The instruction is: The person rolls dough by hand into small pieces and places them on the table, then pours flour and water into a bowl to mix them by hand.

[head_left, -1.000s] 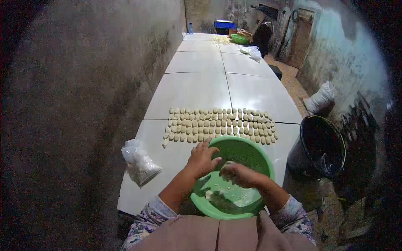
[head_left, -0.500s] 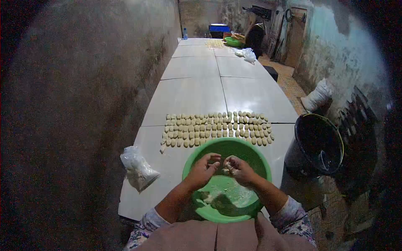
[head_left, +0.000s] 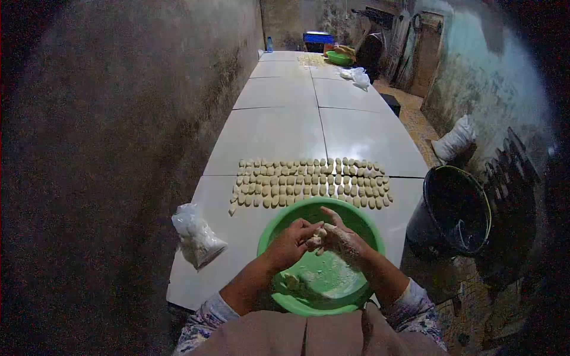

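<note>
Over the green basin (head_left: 371, 219), my two hands meet at a small pale lump of dough (head_left: 319, 235). My left hand (head_left: 291, 242) is closed, its thumb and fingers pinching at the lump. My right hand (head_left: 347, 242), whitened with flour, has one finger raised while the others curl around the dough from the right. Part of the lump is hidden by the fingers. Loose flour (head_left: 332, 273) coats the bottom of the basin, and a larger dough piece (head_left: 292, 281) lies at its lower left. Just beyond the basin, rows of small oval dough pieces (head_left: 309, 180) cover part of the tabletop.
A clear bag of white flour (head_left: 196, 237) sits on the white table (head_left: 267, 133) at left. A black bucket (head_left: 454, 207) stands by the right edge. Farther off are a plastic bag (head_left: 359, 77), another green basin (head_left: 339, 58) and a person (head_left: 371, 53). A wall runs along the left.
My left hand has moved right to meet the dough in my right hand. My right hand has turned and partly unfolded, raising one finger. The camera view has shifted slightly.
</note>
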The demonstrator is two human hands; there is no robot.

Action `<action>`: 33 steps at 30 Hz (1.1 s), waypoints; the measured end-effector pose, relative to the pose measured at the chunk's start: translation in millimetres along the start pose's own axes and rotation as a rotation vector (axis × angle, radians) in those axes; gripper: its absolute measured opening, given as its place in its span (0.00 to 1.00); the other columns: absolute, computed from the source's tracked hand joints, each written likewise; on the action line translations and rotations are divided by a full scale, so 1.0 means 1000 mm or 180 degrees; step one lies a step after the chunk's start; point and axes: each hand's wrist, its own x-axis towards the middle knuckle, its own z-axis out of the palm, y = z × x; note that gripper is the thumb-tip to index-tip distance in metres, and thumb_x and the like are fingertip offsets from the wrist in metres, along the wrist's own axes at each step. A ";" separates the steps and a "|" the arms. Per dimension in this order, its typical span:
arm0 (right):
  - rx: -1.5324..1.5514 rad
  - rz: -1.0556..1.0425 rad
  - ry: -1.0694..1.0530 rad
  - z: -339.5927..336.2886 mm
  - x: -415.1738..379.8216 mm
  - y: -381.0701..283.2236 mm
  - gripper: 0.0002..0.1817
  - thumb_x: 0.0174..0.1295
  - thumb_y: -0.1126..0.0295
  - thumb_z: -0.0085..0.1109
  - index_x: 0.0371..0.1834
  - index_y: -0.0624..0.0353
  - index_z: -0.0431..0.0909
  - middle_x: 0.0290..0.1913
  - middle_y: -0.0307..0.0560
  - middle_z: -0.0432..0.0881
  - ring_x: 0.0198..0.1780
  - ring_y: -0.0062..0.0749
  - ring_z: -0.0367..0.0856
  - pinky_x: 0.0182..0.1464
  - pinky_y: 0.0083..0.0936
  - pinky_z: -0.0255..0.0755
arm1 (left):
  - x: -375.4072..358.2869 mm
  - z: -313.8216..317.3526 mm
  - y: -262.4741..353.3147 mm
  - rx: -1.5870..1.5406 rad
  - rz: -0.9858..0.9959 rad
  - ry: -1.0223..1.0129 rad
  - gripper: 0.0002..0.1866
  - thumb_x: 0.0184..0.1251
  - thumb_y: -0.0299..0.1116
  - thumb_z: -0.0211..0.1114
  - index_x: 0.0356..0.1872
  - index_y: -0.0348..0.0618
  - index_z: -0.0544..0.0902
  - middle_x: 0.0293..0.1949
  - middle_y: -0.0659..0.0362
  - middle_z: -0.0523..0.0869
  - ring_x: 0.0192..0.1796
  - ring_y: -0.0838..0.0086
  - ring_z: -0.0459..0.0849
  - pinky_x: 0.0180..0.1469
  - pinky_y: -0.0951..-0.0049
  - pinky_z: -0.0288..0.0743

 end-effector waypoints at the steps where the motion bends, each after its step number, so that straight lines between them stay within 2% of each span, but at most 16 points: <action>1: -0.0055 0.0035 0.0152 0.001 0.001 0.000 0.37 0.71 0.53 0.44 0.74 0.47 0.33 0.53 0.55 0.76 0.47 0.41 0.81 0.43 0.34 0.77 | 0.000 0.000 -0.001 0.0119 0.0116 0.0045 0.21 0.60 0.27 0.62 0.57 0.47 0.76 0.42 0.52 0.76 0.46 0.60 0.78 0.48 0.64 0.74; 3: -0.0022 0.0025 0.0242 0.002 0.002 0.001 0.39 0.71 0.52 0.41 0.75 0.44 0.27 0.51 0.59 0.76 0.45 0.43 0.82 0.44 0.38 0.78 | 0.001 -0.001 -0.001 0.0358 0.0348 0.0133 0.17 0.58 0.26 0.64 0.50 0.47 0.81 0.40 0.52 0.78 0.44 0.58 0.79 0.47 0.63 0.75; 4: -0.0016 0.0030 0.0241 0.003 0.001 0.001 0.39 0.71 0.52 0.41 0.75 0.44 0.27 0.51 0.59 0.76 0.45 0.43 0.82 0.44 0.38 0.78 | 0.000 -0.001 0.000 0.0357 0.0341 0.0130 0.17 0.58 0.26 0.64 0.50 0.47 0.81 0.40 0.52 0.78 0.44 0.58 0.79 0.47 0.63 0.75; 6: -0.0082 0.0400 0.0220 0.009 -0.001 -0.005 0.38 0.72 0.51 0.41 0.75 0.43 0.29 0.50 0.58 0.77 0.44 0.43 0.82 0.45 0.39 0.78 | -0.002 -0.001 0.005 0.0508 0.0372 0.0373 0.10 0.54 0.27 0.67 0.39 0.45 0.84 0.36 0.55 0.81 0.40 0.59 0.80 0.43 0.64 0.76; 10: -0.0114 0.0328 0.0309 0.005 0.001 0.001 0.39 0.70 0.60 0.48 0.74 0.49 0.33 0.46 0.54 0.78 0.41 0.40 0.82 0.45 0.36 0.79 | -0.003 -0.001 0.006 0.0656 0.0334 0.0850 0.06 0.54 0.27 0.67 0.33 0.41 0.84 0.32 0.55 0.82 0.36 0.60 0.82 0.40 0.64 0.76; 11: -0.0233 0.0285 0.0276 0.002 0.004 0.005 0.39 0.67 0.67 0.54 0.73 0.53 0.37 0.43 0.52 0.77 0.41 0.38 0.82 0.44 0.33 0.79 | -0.003 -0.002 0.005 0.0669 0.0203 0.0705 0.04 0.56 0.26 0.65 0.33 0.40 0.83 0.32 0.55 0.82 0.37 0.60 0.83 0.40 0.64 0.76; 14: -0.0449 0.0124 0.0302 0.005 0.003 0.004 0.38 0.65 0.71 0.56 0.71 0.53 0.41 0.42 0.51 0.77 0.40 0.36 0.81 0.43 0.33 0.80 | -0.003 0.000 0.013 0.0304 0.0086 0.0655 0.05 0.59 0.27 0.62 0.35 0.40 0.84 0.34 0.54 0.83 0.37 0.60 0.83 0.43 0.64 0.77; 15: -0.0350 0.0056 0.0420 0.013 0.000 -0.004 0.30 0.65 0.74 0.55 0.65 0.54 0.49 0.41 0.50 0.75 0.38 0.34 0.79 0.39 0.31 0.80 | -0.001 0.000 0.005 0.0253 0.0181 0.0419 0.10 0.60 0.27 0.61 0.43 0.40 0.82 0.38 0.52 0.83 0.39 0.58 0.83 0.45 0.62 0.77; 16: -0.0339 0.0036 0.0405 0.011 0.002 -0.002 0.30 0.65 0.74 0.55 0.65 0.54 0.49 0.41 0.50 0.75 0.38 0.34 0.79 0.39 0.31 0.80 | -0.002 0.002 0.002 0.0280 0.0183 0.0417 0.10 0.60 0.27 0.61 0.43 0.40 0.82 0.38 0.52 0.83 0.39 0.58 0.83 0.45 0.62 0.77; 18: -0.0697 0.0068 0.0540 0.004 0.003 0.004 0.22 0.66 0.76 0.52 0.57 0.55 0.53 0.40 0.50 0.75 0.35 0.32 0.77 0.35 0.29 0.78 | -0.004 0.009 0.001 0.0632 0.0449 0.0159 0.16 0.64 0.29 0.59 0.53 0.42 0.78 0.43 0.53 0.82 0.42 0.56 0.83 0.43 0.61 0.77; 19: -0.0475 0.0095 0.0611 0.005 0.003 0.004 0.18 0.66 0.77 0.52 0.51 0.55 0.54 0.39 0.50 0.75 0.33 0.30 0.76 0.31 0.26 0.75 | -0.006 0.008 0.002 0.0627 0.0480 0.0007 0.19 0.65 0.31 0.56 0.57 0.42 0.74 0.46 0.52 0.80 0.42 0.54 0.82 0.43 0.60 0.77; 22: -0.0731 0.0073 0.0562 0.000 0.002 0.009 0.19 0.65 0.77 0.53 0.51 0.55 0.54 0.38 0.51 0.76 0.33 0.29 0.75 0.29 0.25 0.74 | -0.005 0.005 0.010 0.0909 0.0329 -0.0026 0.16 0.64 0.32 0.57 0.53 0.43 0.77 0.43 0.51 0.81 0.42 0.53 0.82 0.42 0.59 0.76; 23: -0.0600 -0.0050 0.0452 -0.003 0.002 0.011 0.21 0.64 0.76 0.56 0.53 0.56 0.54 0.36 0.49 0.76 0.32 0.28 0.76 0.28 0.24 0.74 | -0.007 0.003 0.015 0.0970 0.0201 -0.0010 0.11 0.62 0.30 0.59 0.46 0.45 0.80 0.39 0.51 0.82 0.40 0.53 0.82 0.41 0.59 0.75; 28: -0.0878 0.0041 0.0544 0.004 0.000 0.001 0.24 0.62 0.72 0.60 0.55 0.58 0.57 0.33 0.47 0.78 0.28 0.27 0.77 0.29 0.26 0.75 | -0.009 0.005 0.007 0.1076 -0.0197 0.0056 0.07 0.61 0.29 0.60 0.40 0.44 0.81 0.36 0.50 0.82 0.39 0.53 0.82 0.40 0.58 0.75; 31: -0.0814 0.0114 0.0714 0.004 0.001 -0.003 0.16 0.60 0.67 0.64 0.45 0.62 0.70 0.33 0.46 0.81 0.30 0.26 0.79 0.31 0.24 0.76 | -0.009 0.006 0.006 0.0805 -0.0323 0.0263 0.08 0.62 0.28 0.59 0.41 0.44 0.81 0.36 0.50 0.82 0.40 0.52 0.82 0.41 0.58 0.75; 33: -0.0741 0.0151 0.0689 0.003 0.000 -0.006 0.16 0.60 0.66 0.65 0.45 0.63 0.72 0.33 0.46 0.81 0.30 0.25 0.79 0.32 0.24 0.76 | -0.006 0.008 -0.003 0.0427 -0.0277 0.0350 0.08 0.61 0.26 0.58 0.42 0.42 0.80 0.37 0.49 0.81 0.41 0.51 0.81 0.41 0.58 0.74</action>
